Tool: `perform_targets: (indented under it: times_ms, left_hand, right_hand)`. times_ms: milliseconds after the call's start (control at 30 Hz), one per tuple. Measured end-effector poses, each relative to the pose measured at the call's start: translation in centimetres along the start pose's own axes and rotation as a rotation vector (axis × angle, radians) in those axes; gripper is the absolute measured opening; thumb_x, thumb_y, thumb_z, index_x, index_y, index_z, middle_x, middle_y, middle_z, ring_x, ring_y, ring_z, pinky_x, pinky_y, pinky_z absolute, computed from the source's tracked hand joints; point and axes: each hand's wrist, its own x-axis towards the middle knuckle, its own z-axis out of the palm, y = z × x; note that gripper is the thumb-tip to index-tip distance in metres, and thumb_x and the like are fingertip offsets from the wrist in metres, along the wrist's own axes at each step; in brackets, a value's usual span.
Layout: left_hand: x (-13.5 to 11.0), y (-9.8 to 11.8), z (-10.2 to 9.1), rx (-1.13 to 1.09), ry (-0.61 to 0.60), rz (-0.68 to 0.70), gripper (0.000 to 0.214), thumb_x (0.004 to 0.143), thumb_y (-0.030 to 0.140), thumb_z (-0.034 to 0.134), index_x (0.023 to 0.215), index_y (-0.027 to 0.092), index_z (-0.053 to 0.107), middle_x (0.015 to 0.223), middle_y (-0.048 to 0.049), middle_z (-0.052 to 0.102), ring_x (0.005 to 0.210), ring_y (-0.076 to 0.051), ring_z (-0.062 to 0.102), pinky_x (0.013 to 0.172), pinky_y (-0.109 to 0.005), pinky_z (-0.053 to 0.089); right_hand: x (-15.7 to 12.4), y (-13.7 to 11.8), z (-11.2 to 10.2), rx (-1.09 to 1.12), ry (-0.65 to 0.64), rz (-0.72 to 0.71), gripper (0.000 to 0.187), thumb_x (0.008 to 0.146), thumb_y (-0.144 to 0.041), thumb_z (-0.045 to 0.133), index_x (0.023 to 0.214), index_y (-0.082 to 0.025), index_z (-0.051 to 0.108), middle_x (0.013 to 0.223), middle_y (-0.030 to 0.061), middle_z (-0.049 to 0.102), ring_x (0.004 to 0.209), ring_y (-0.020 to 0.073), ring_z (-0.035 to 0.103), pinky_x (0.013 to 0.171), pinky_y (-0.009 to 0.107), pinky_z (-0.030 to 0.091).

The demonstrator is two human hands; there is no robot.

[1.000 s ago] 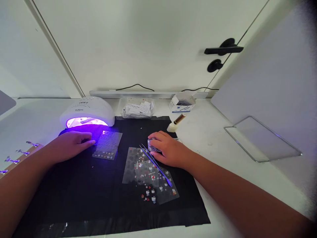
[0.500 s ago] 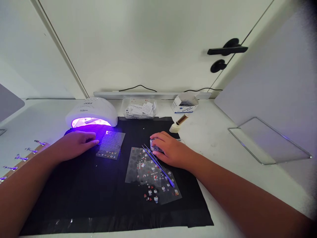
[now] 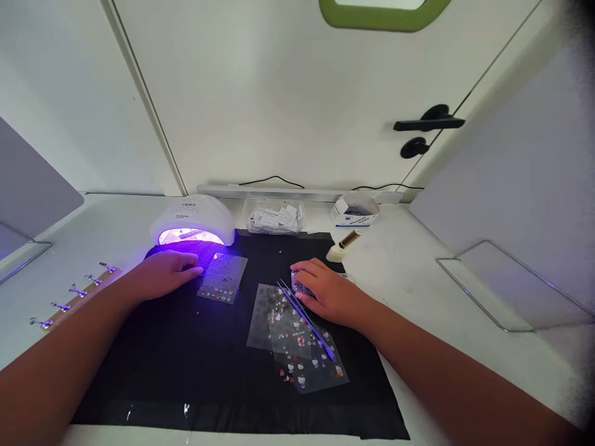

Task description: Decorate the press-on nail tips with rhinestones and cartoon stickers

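Shows a white worktop [image 3: 409,260] against a pale wall, carrying a black mat [image 3: 186,359] across its middle. Places a white domed lamp [image 3: 193,214] at the mat's far left corner, lit purple inside its mouth.

Left hand [image 3: 162,275]: palm down on the mat, fingers stretched out and holding nothing, fingertips in the purple glow just before the lamp's mouth, not inside it.

Right hand [image 3: 330,291]: palm down at the mat's right side, fingers curled over a small glittery case [image 3: 300,286] and touching it. Cannot tell whether pinched or merely covered.

Large sticker sheet [image 3: 279,322]: flat on the mat, just left of the right hand. Small sticker sheet [image 3: 223,279]: just beside the left fingertips, below the lamp.

Clear tray [image 3: 274,218] of paper packets and an open cardboard box [image 3: 354,210]: along the mat's far edge. Wooden strip [image 3: 77,291] with a row of nail tips: off the mat, left of the left forearm.

Tweezers [image 3: 307,319]: slanted across the large sheet, touching no hand. Small bottle [image 3: 343,244]: on its side near the mat's far right corner.

Step in hand, by judgement: a pause, left fingers at the lamp and right hand on the case. Use of the tweezers calls for letting go of the case first, then a pinch at mid-shaft.
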Motion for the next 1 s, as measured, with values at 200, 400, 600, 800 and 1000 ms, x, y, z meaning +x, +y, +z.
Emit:
perform_targets:
  times_ms: [200, 400, 600, 800, 1000]
  left_hand:
    - [-0.01, 0.43, -0.2, 0.002, -0.06, 0.001, 0.043, 0.089, 0.056, 0.041, 0.074, 0.022, 0.064, 0.069, 0.0007, 0.064, 0.066, -0.016, 0.057, 0.066, -0.028, 0.041]
    - [-0.23, 0.64, -0.27, -0.003, -0.055, -0.013, 0.04, 0.09, 0.052, 0.042, 0.07, 0.021, 0.058, 0.068, 0.0003, 0.06, 0.065, -0.016, 0.055, 0.065, -0.028, 0.038]
    - [-0.36, 0.61, -0.33, -0.028, -0.042, -0.012, 0.041, 0.089, 0.054, 0.042, 0.074, 0.021, 0.063, 0.071, -0.0006, 0.063, 0.068, -0.018, 0.057, 0.068, -0.03, 0.041]
    - [-0.36, 0.55, -0.49, -0.049, -0.031, -0.002, 0.044, 0.088, 0.057, 0.041, 0.082, 0.023, 0.068, 0.08, -0.0007, 0.069, 0.075, -0.019, 0.061, 0.075, -0.031, 0.045]
    - [-0.03, 0.06, -0.33, -0.064, -0.045, -0.008, 0.047, 0.087, 0.061, 0.041, 0.088, 0.024, 0.07, 0.086, -0.0011, 0.071, 0.081, -0.021, 0.063, 0.079, -0.032, 0.046]
  right_hand:
    - [-0.06, -0.51, -0.2, 0.097, -0.015, 0.158, 0.012, 0.084, -0.021, 0.058, 0.096, -0.019, 0.058, 0.13, 0.0123, 0.053, 0.118, 0.0275, 0.05, 0.094, 0.046, 0.051]
    - [0.34, -0.65, -0.18, 0.121, 0.02, 0.171, 0.014, 0.08, -0.02, 0.064, 0.092, -0.02, 0.057, 0.113, 0.0079, 0.059, 0.109, 0.0255, 0.051, 0.094, 0.045, 0.049]
    - [0.33, -0.37, -0.12, 0.138, 0.037, 0.146, 0.012, 0.081, -0.02, 0.063, 0.092, -0.021, 0.059, 0.11, 0.0078, 0.059, 0.102, 0.0243, 0.053, 0.087, 0.044, 0.051]
    - [0.35, -0.25, -0.19, 0.144, 0.05, 0.118, 0.012, 0.082, -0.021, 0.065, 0.093, -0.02, 0.061, 0.111, 0.0083, 0.06, 0.106, 0.0244, 0.053, 0.092, 0.043, 0.05]
    - [0.36, -0.33, -0.43, 0.143, 0.045, 0.112, 0.014, 0.08, -0.021, 0.068, 0.094, -0.018, 0.064, 0.111, 0.0093, 0.062, 0.106, 0.0246, 0.053, 0.096, 0.043, 0.048]
